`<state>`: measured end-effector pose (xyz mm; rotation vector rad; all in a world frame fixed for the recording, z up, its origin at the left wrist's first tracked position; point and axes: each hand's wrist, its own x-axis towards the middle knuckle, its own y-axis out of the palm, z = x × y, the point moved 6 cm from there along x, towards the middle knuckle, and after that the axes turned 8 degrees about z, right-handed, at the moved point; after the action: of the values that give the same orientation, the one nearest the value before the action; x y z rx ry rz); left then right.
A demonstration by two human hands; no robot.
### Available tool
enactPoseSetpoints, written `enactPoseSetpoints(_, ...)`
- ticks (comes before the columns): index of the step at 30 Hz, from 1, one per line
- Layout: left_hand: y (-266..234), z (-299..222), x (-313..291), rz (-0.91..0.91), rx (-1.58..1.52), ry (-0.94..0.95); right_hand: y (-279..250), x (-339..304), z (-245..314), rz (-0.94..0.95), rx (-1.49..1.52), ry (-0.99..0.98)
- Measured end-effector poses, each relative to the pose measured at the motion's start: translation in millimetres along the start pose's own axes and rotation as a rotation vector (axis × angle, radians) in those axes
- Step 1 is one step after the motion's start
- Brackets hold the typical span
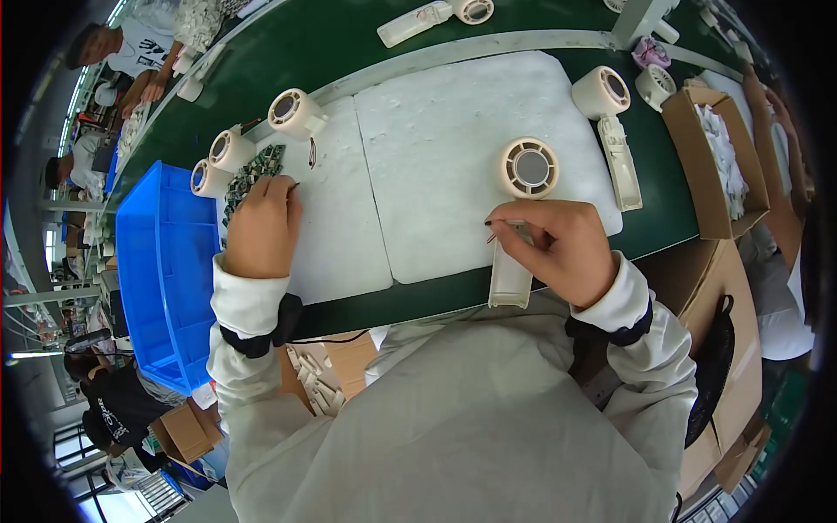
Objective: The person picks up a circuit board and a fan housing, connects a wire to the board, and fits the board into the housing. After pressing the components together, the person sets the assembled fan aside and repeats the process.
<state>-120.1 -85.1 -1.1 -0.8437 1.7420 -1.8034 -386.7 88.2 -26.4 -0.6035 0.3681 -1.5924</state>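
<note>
My left hand (261,225) is at a pile of small green circuit boards (253,177), fingers curled and pressed together. Whatever lies between its fingertips is hidden. My right hand (562,248) pinches thin reddish wires (491,236) between thumb and forefinger. Under that hand lies a hollow cream handle shell (510,277), reaching over the table's near edge. Just beyond it is a round cream fan head (530,168) with a grey disc in its middle; my hand partly covers where the two meet.
White foam sheets (436,113) cover the green table. Several more fan heads (296,114) stand around them. A handle shell (619,164) lies at the right, near a cardboard box (702,174) of white parts. The blue bin (166,279) borders the left. Other people are nearby.
</note>
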Motion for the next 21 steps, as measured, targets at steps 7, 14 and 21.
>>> enactPoseSetpoints(7, 6, -69, -20, -0.052, -0.624, 0.091, 0, -1, 4, 0.015, 0.010, -0.015)
enactPoseSetpoints(14, -1, -67, -21, 0.043, -0.645, 0.068, -1, -2, 2, 0.048, 0.075, 0.036)
enactPoseSetpoints(21, -2, -63, -28, 0.121, -0.535, 0.126, 4, -6, 4, 0.011, 0.024, -0.011)
